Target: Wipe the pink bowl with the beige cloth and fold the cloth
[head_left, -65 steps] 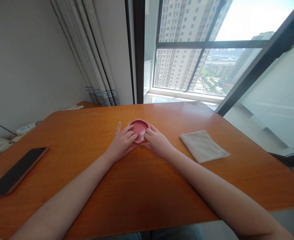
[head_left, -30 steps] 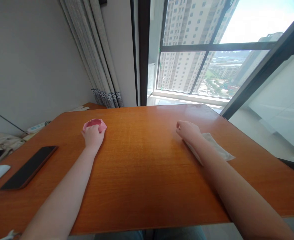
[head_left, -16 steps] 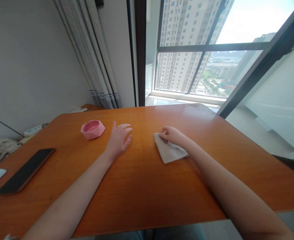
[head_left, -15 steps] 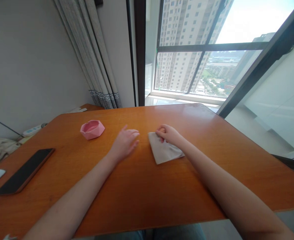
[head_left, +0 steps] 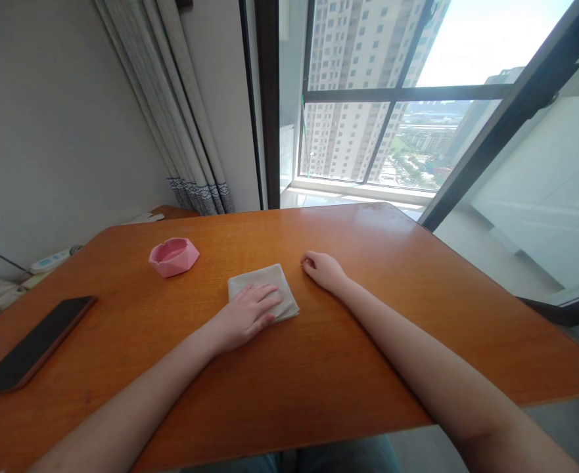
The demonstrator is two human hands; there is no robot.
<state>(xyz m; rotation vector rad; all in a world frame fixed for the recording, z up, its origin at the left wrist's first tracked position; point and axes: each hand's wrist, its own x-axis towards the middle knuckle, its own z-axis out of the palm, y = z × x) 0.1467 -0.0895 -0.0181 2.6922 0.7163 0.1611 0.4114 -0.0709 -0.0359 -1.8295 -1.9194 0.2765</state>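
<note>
A folded beige cloth [head_left: 274, 276] lies flat on the wooden table. Across its lower left part rests my left hand [head_left: 250, 312], palm down with fingers stretched out and slightly apart, not wrapped round it. To the right of the cloth, and apart from it, my right hand [head_left: 323, 270] lies on the tabletop. Its fingers are curled into a loose fist, and I see nothing in them.
A pink faceted bowl [head_left: 173, 257] stands at the back left of the table [head_left: 289, 381]. A long black slab with a brown edge [head_left: 35, 345] lies at the left. Beyond the far edge are a curtain [head_left: 171, 112] and a window.
The cloth has moved left, from under my right hand to under my left. My left hand has come down flat onto it. The right hand has let go of it.
</note>
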